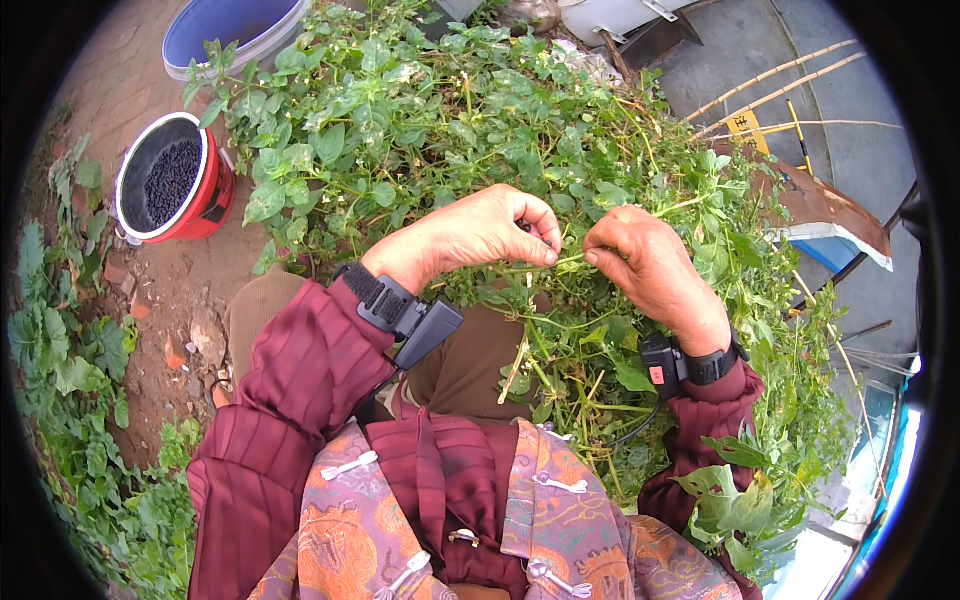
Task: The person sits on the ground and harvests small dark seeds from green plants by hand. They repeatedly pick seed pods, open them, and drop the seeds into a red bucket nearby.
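Observation:
Over a dense leafy green plant [420, 142] both my hands are raised close together. My left hand [472, 232] is curled, with dark berries [523, 225] showing inside its bent fingers. Its thumb and fingertip meet at the near end of a thin green stem [571, 259]. The other end of that stem is pinched between the thumb and forefinger of my right hand [649, 262]. My palms face away from view, so how many berries the left one holds is hidden.
A red bucket [214, 202] part-filled with dark berries stands on bare soil at the left. Behind it is a blue-lined white tub [289, 34]. Broken bricks [175, 352] lie near my left knee. At the right are bamboo poles [780, 79] and a rusty sheet [832, 199].

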